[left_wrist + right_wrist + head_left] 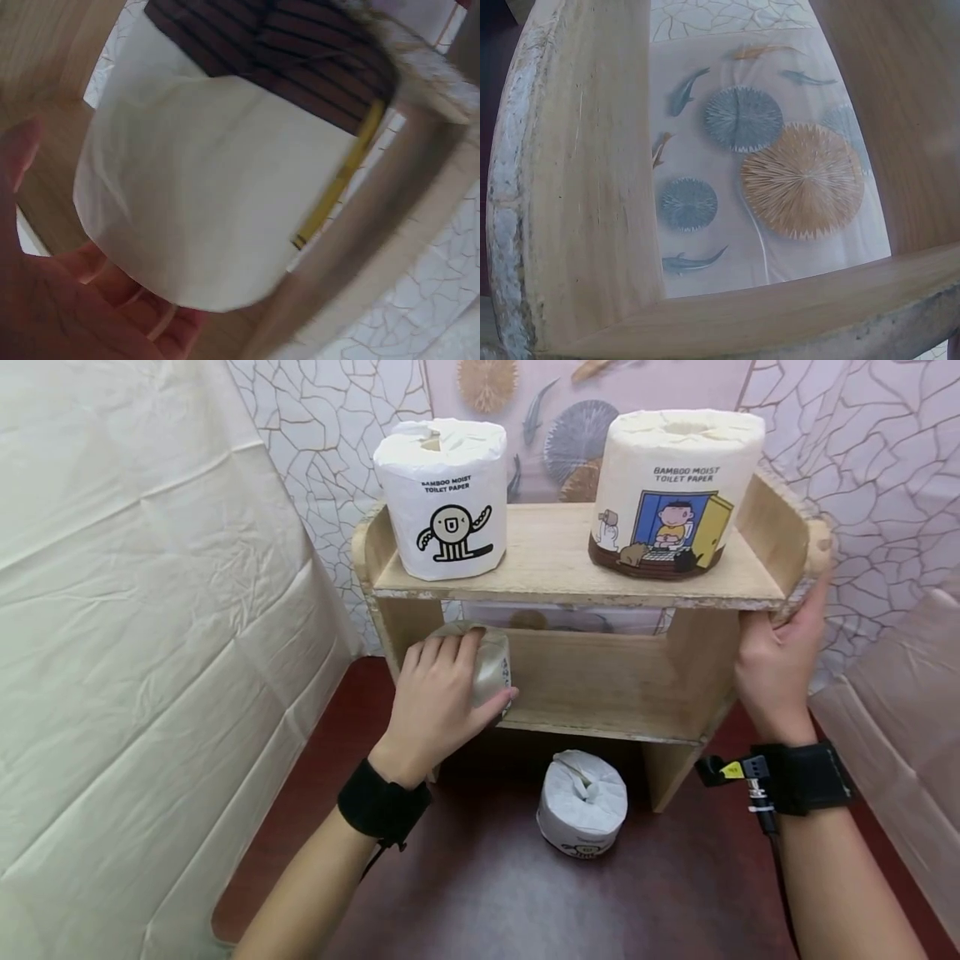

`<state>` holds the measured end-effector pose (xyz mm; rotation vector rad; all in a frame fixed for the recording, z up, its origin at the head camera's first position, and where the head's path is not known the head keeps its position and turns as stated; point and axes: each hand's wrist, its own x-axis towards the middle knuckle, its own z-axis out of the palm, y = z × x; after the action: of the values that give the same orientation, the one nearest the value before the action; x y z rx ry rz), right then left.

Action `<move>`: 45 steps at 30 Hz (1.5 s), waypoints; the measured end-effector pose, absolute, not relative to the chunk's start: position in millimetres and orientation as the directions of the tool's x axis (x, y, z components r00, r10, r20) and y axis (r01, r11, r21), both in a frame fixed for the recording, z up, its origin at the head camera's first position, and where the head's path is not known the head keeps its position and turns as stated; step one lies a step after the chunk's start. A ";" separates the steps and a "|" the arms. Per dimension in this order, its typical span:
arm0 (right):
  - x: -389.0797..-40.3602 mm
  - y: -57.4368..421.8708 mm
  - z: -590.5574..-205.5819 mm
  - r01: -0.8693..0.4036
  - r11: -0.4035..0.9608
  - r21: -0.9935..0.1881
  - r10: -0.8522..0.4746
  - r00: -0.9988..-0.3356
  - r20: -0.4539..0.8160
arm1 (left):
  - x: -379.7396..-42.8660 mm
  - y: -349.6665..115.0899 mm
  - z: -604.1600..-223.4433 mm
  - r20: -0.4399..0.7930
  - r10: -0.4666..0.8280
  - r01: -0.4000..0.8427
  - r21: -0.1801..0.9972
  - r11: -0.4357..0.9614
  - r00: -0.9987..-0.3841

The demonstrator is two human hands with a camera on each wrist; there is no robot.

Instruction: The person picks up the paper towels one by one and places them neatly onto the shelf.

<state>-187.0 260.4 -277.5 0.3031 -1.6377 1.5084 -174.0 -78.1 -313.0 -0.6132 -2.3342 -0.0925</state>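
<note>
My left hand (438, 697) reaches to the left part of the middle board, its fingers curled over the top of a wrapped toilet paper roll (489, 667). In the left wrist view the same roll (202, 187) has a cream wrapper with a brown striped band; the thumb stands off its side. My right hand (780, 664) grips the right side of the wooden shelf (551, 547), just under the top board. The right wrist view shows wooden shelf panels (592, 180); no fingers are in it.
Two rolls stand on the top board: a white one (442, 497) at left, a cream one (675, 493) at right. Another white roll (582, 802) stands on the dark red floor (480, 902) before the shelf. A beige cloth (150, 652) lines the left side.
</note>
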 end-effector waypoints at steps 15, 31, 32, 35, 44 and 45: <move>-191.8 263.2 -282.6 -0.725 0.242 -0.645 0.338 -0.560 0.756 | -190.4 -43.1 -309.4 0.683 0.226 0.140 -0.179 0.974 -0.695; -185.2 256.5 -276.5 -0.697 0.229 -0.679 0.364 -0.586 0.724 | -199.2 -20.5 -316.2 0.708 0.126 -0.047 -0.220 0.974 -0.695; -185.0 256.0 -276.4 -0.695 0.241 -0.678 0.363 -0.583 0.727 | -199.5 -20.8 -316.1 0.707 0.128 -0.043 -0.219 0.975 -0.696; -185.3 254.4 -275.6 -0.701 0.209 -0.682 0.369 -0.589 0.719 | -200.2 -22.1 -316.0 0.709 0.137 -0.031 -0.219 0.975 -0.692; -186.8 253.0 -274.5 -0.706 0.146 -0.693 0.398 -0.600 0.695 | -200.7 -24.7 -317.7 0.716 0.193 0.054 -0.212 0.976 -0.671; -186.6 253.2 -274.4 -0.704 0.147 -0.694 0.401 -0.599 0.693 | -200.8 -25.0 -317.7 0.717 0.199 0.065 -0.210 0.975 -0.668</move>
<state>-186.6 253.2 -274.4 0.3042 -1.5540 1.6003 -200.8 -25.0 -317.7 -0.1833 -2.2993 0.2115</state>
